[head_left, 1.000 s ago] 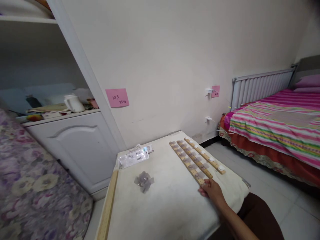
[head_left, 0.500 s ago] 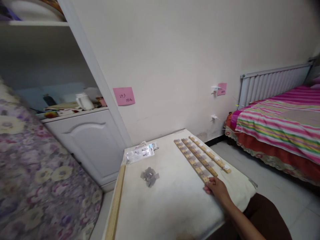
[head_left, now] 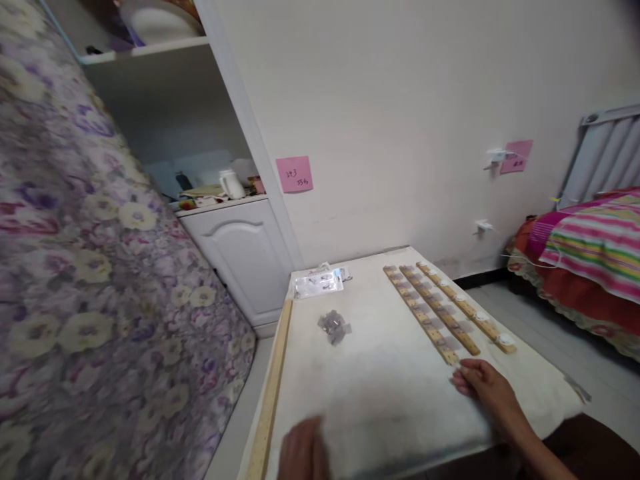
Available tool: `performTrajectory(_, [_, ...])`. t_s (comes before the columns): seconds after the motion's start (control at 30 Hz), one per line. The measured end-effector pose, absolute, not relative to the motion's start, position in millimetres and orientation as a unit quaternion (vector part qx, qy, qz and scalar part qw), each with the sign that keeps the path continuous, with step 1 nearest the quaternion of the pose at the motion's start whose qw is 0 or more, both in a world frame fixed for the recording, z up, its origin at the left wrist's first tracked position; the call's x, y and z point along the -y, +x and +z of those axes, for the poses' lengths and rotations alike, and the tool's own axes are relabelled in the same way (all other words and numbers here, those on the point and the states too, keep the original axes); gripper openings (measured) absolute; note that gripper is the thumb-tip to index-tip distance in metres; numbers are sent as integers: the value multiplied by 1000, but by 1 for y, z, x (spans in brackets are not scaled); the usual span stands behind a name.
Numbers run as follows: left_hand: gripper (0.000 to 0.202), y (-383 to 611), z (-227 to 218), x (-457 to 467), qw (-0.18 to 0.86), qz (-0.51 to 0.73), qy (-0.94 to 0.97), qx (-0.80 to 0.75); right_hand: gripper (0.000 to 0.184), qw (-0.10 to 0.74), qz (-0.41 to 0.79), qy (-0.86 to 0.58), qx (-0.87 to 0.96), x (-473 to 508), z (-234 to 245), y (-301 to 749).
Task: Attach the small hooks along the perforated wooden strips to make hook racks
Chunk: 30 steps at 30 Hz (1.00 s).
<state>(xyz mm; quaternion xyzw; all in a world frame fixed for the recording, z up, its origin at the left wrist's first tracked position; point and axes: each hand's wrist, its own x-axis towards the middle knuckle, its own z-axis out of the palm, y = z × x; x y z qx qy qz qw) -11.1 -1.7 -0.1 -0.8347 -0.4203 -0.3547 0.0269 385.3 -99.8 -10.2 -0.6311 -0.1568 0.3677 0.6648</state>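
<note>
My right hand [head_left: 483,385] is closed, thumb and fingers pinched at the near end of the leftmost wooden strip [head_left: 423,317]. Greyish translucent pieces sit in a row along that strip. Beside it lies a second wooden strip [head_left: 443,311] with similar pieces, and farther right a third wooden strip [head_left: 467,308] carries round white pieces. My left hand [head_left: 301,450] shows at the bottom edge, smeared by motion, over the near left part of the table. A small pile of grey translucent pieces [head_left: 334,327] lies left of the strips.
Clear plastic packaging [head_left: 319,283] lies at the far left of the white-covered table [head_left: 370,373]. A long wooden bar [head_left: 273,393] runs along the left edge. A flowered curtain [head_left: 125,300] hangs at left, a bed [head_left: 595,247] stands at right, and the wall is behind.
The view has swung left, so everything sits farther right. My left hand has come into view at the bottom. My right hand stays at the same strip's near end.
</note>
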Motion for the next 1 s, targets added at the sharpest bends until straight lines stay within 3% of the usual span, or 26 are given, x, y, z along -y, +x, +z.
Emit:
performTrajectory(0.13, [40, -40, 33, -24, 139, -250, -749, 598, 37, 636, 336, -659, 218, 103, -8, 376])
performTrajectory(0.3, [40, -40, 46, -38, 137, -144, -731, 653, 35, 615, 313, -688, 225, 104, 1, 371])
performTrajectory(0.43, [37, -43, 41, -46, 112, -158, -725, 662, 39, 606, 311, -689, 247, 105, -3, 372])
performTrajectory(0.57, [43, -60, 34, -52, 10, -233, -699, 676, 41, 602, 314, -685, 264, 105, -11, 374])
performTrajectory(0.77, [47, -75, 33, -34, -99, -340, -736, 576, 42, 633, 337, -646, 262, 108, -2, 371])
performTrajectory(1.0, [36, -54, 30, -11, -88, -257, -876, 399, 56, 678, 396, -573, 232, 122, 15, 372])
